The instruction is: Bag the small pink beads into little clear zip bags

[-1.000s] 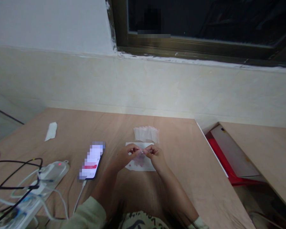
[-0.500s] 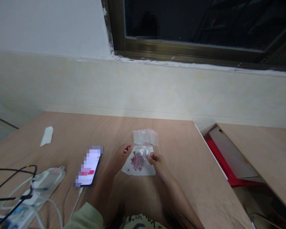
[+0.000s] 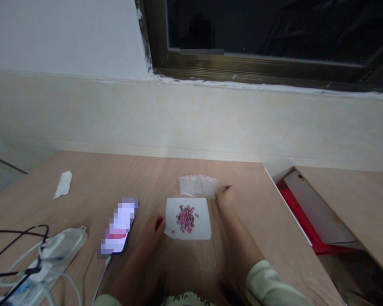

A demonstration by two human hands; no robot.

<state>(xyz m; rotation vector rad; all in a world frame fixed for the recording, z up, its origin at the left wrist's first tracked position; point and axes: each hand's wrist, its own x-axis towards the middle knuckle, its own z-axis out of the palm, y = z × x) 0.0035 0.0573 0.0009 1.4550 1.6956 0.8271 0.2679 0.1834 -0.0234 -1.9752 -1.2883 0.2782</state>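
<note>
A square of white paper point(image 3: 172, 208) lies flat on the wooden table, with a loose cluster of small pink beads or pieces point(image 3: 185, 219) on it, some darker ones mixed in. Just beyond it, several small clear plastic bags point(image 3: 196, 185) overlap in a row, pinkish along their top edges. My left hand point(image 3: 155, 229) rests at the paper's left edge, fingers loosely curved and apart, with nothing visible in it. Beside the right end of the row is my right hand point(image 3: 227, 199), thumb and fingers slightly apart; whether it touches the last bag is hard to tell.
A phone point(image 3: 119, 225) with a lit, blurred-out screen lies to the left, on a white cable. A white power strip point(image 3: 64, 244) with tangled cords sits at the lower left. A white paper scrap point(image 3: 64, 184) lies farther back. Right of the table edge is a red item point(image 3: 295, 212).
My right hand has moved from over the paper to the row's right end, and the clear bag it pinched has left the paper. The row reaches farther right. My left hand has drawn back.
</note>
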